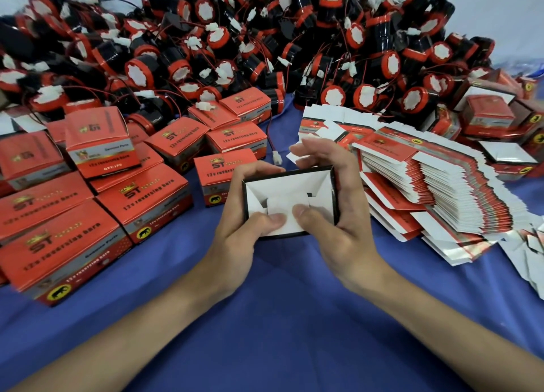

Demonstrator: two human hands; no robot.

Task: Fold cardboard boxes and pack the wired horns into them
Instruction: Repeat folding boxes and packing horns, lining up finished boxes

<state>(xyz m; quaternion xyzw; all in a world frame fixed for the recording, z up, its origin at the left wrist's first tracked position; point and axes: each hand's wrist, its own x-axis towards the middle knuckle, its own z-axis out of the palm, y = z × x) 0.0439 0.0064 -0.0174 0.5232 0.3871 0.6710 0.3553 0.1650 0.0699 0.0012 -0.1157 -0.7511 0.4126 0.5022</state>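
box [294, 182], open side up over the middle of the tabletop [279, 318], is clamped between both hands. left hand [238, 235] grips its left wall, right hand [341, 229] its right; both thumbs press the white flaps [287, 229].

Packing workshop: heaped wired horns [223, 38], flat carton stacks [441, 185], filled boxes [141, 197] on blue cloth [279, 318]

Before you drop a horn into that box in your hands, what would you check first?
1. Grip on the box: ok, the left hand and right hand grip its sides.
2. Inside empty: ok, only white flaps show.
3. Bottom flaps locked flat: cannot tell, both thumbs cover them.
4. Horns available: ok, the pile of horns lies behind the box.
5. A hand free to pick one up: not ok, both hold the box.
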